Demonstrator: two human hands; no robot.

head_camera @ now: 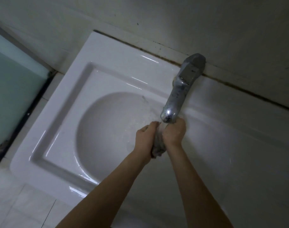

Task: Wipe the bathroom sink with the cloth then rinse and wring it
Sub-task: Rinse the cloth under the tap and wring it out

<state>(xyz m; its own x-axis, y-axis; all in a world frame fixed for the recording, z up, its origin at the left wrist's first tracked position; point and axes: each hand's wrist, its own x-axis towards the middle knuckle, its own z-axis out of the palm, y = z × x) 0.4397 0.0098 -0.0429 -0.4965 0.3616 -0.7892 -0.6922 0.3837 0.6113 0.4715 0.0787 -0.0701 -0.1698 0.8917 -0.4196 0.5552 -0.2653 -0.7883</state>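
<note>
The sink (63, 122) sat against the wall (157, 18) at 12 o'clock. The tap (181, 89) stood at its 1 o'clock, reaching over it. Under the tap, the left hand (144, 139) lay at 9 o'clock of the right hand (174, 132), with the cloth (158, 145) gripped between them. A glass panel (13, 96) stood at the sink's 9 o'clock.

The white sink (107, 51) sits against the wall (173, 17). It has a round bowl (104, 129) in the middle and a flat rim around it. A shiny tap (178, 91) stands on the rim at 1 o'clock and reaches over the bowl.
</note>
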